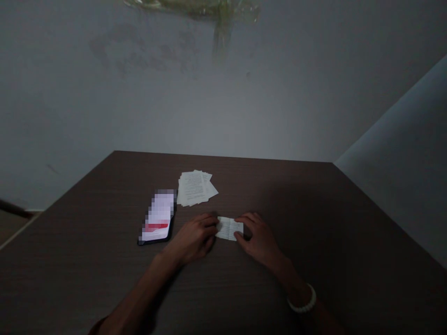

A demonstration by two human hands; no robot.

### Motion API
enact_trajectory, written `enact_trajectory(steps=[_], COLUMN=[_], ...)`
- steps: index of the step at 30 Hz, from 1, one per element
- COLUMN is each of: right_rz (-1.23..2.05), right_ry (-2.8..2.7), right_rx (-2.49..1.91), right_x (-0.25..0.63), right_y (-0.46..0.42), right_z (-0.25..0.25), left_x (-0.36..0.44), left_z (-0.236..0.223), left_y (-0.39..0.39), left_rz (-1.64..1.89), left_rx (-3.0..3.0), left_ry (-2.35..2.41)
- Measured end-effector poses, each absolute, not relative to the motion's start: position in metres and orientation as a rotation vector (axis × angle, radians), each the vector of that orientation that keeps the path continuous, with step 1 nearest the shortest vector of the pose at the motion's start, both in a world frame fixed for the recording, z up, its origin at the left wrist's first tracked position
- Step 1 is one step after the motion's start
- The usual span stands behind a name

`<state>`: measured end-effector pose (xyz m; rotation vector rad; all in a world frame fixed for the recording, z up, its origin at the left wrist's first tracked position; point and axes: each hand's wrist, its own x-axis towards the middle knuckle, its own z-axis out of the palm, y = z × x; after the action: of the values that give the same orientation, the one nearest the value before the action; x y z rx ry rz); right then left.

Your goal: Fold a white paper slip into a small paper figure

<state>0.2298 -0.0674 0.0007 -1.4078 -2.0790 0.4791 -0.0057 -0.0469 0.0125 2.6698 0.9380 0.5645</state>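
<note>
A small white slip of printed paper [228, 228] with crease lines across it lies on the brown table in front of me. My left hand [199, 235] has its curled fingers on the slip's left edge. On the right edge, the bent fingers and thumb of my right hand [258, 237] hold it, the thumb lower and apart from the fingertips. A white beaded bracelet [304, 302] circles my right wrist. Beyond my left hand lies a loose, fanned pile of printed papers [193, 188].
A phone [158, 216] with a lit, pixelated screen lies left of the paper pile. The dark wood-grain table [279, 186] reaches back to a grey wall [244, 111]. Clear tape [188, 9] is stuck high on that wall.
</note>
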Motion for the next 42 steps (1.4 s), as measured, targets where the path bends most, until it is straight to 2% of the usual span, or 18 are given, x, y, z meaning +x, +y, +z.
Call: enact_trajectory(steps=[11, 24, 36, 42], right_rz=[0.544, 0.412, 0.331, 0.408], right_ry=[-2.065, -1.994, -2.245, -2.267], right_rx=[-1.350, -1.198, -1.177, -1.181], right_x=[0.233, 0.236, 0.237, 0.237], right_y=[-0.064, -0.063, -0.072, -0.070], right_z=[0.000, -0.003, 0.008, 0.006], left_x=[-0.005, -0.004, 0.005, 0.007], left_z=[0.011, 0.017, 0.018, 0.014], left_y=[-0.049, -0.048, -0.055, -0.057], left_rz=[0.639, 0.485, 0.500, 0.496], left_rx=[2.655, 2.685, 2.725, 2.661], left_ry=[0.970, 0.903, 0.887, 0.892])
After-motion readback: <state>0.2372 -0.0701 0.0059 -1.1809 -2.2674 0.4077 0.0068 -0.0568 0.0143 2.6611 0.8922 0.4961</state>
